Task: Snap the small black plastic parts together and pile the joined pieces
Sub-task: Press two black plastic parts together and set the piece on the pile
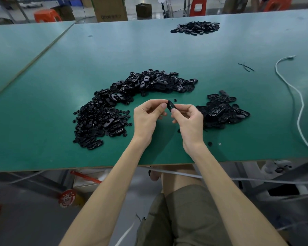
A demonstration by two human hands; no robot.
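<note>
Both hands meet above the green table (43, 103). My left hand (147, 118) and my right hand (188, 119) pinch one small black oval plastic part (170, 107) between their fingertips, held on edge a little above the surface. A large curved heap of loose black parts (124, 102) lies to the left and behind my hands. To the right of my right hand lies a smaller pile of black oval pieces (224, 110). Whether the held part is one piece or two joined ones cannot be told.
Another heap of black parts (196, 27) lies at the far right of the table. A white cable (299, 103) snakes along the right side. Two tiny loose bits (210, 144) lie near the front edge. Cardboard boxes (108, 8) and orange stools (46, 15) stand beyond the table.
</note>
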